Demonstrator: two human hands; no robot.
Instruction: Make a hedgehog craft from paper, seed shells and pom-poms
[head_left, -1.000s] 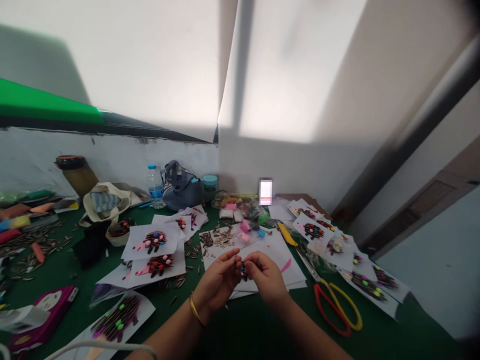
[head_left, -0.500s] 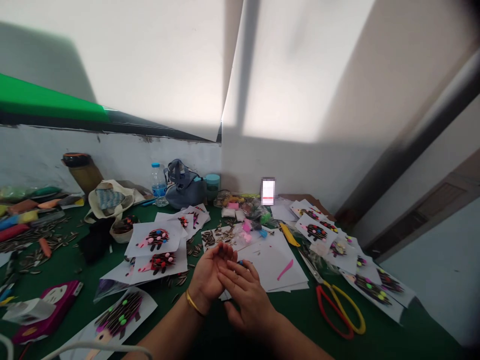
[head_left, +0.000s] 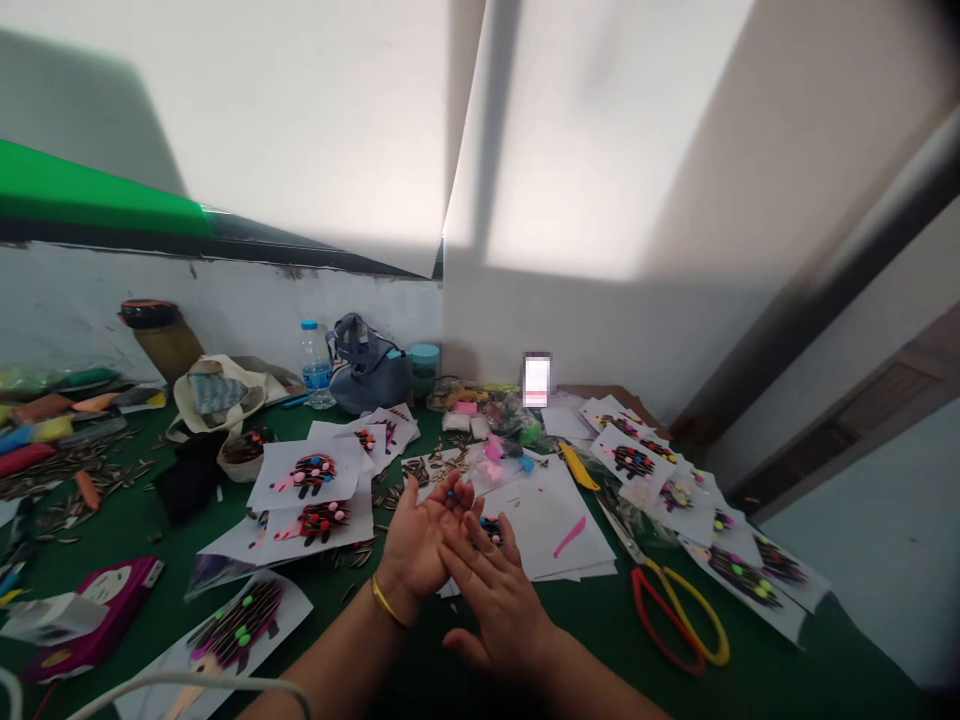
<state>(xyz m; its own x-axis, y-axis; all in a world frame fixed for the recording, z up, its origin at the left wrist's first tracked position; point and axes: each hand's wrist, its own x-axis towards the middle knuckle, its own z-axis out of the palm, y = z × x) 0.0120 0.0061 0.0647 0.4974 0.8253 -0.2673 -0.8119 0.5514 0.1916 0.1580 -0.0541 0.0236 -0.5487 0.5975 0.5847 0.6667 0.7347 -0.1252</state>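
Observation:
My left hand (head_left: 417,545), a yellow bangle at its wrist, is turned palm up with its fingers stretched out. A tiny dark blue ball (head_left: 451,492) shows at its fingertips. Across those fingers lies my right hand (head_left: 491,590), palm down, its fingers straight and its thumb held apart. Whatever is between the two palms is hidden. Behind the right fingers, a hedgehog picture (head_left: 491,530) of dark seeds with coloured dots is partly visible on white paper sheets (head_left: 555,540). A pink clay strip (head_left: 569,537) lies on the same sheets.
Scissors (head_left: 679,620) and a yellow cutter (head_left: 578,467) lie to the right. Finished hedgehog cards (head_left: 307,475) are stacked left, with more cards (head_left: 679,500) at right. Sunflower seeds (head_left: 97,490) are scattered about. A water bottle (head_left: 316,370) and a grey-blue bag (head_left: 371,375) stand by the wall.
My right hand has slid slightly down and back over my left fingers. The left fingers have straightened, and the small blue ball and more of the hedgehog picture now show.

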